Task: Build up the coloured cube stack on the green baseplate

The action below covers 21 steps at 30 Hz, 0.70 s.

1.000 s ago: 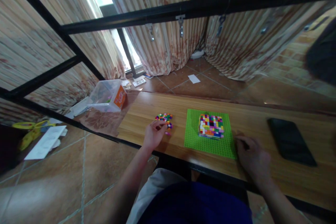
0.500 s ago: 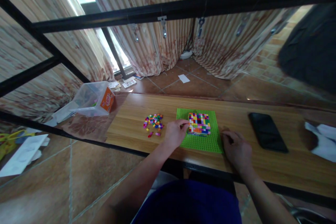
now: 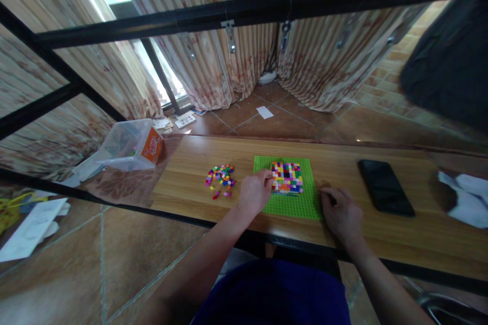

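Observation:
A low block built of many small coloured toy bricks [image 3: 287, 179] rises from a green studded baseplate [image 3: 310, 200]. My left hand [image 3: 254, 192] is closed in a pinch, its fingertips against the left side of that block. Whatever may be between those fingertips is too small or hidden to name. At the baseplate's right edge rests my right hand [image 3: 342, 213], its fingers curled in and nothing visible in them. Loose coloured bricks [image 3: 223, 176] lie in a small heap on the wood, left of my left hand.
A black phone [image 3: 386, 188] lies on the wooden tabletop [image 3: 190, 162] to the right, with crumpled white paper [image 3: 468, 198] beyond it. Past the left end stands a clear plastic tub [image 3: 129, 144] with an orange label. A black metal bar [image 3: 259, 9] crosses above the far side.
The whole view has shifted slightly. Both hands keep nearly the same places, the left at the brick block's side and the right by the baseplate's edge.

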Available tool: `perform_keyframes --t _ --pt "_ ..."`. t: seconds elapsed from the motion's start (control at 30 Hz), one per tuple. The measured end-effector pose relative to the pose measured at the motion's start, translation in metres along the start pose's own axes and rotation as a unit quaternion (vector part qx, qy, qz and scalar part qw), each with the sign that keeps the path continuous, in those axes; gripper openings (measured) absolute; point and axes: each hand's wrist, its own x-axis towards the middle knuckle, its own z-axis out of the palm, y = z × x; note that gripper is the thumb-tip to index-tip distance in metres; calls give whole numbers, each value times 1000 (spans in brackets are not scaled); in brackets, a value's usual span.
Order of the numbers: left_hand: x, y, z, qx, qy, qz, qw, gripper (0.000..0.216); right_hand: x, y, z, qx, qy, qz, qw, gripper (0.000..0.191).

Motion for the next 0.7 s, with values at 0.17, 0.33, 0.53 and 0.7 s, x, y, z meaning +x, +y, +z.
perform_keyframes --t 0.17,0.33,0.53,0.7 --pt "0 -2 0 -73 13 -14 997 19 1 -2 0 0 4 1 1000 27" --pt "4 -4 -1 -144 17 -20 989 16 1 -2 -1 5 4 -1 1000 27" --pt "13 -9 7 -269 -5 -104 958 15 0 -4 -2 5 4 -3 1000 26" --pt "15 -4 12 -408 -20 -207 889 20 0 -3 -2 3 1 -1 1000 25"
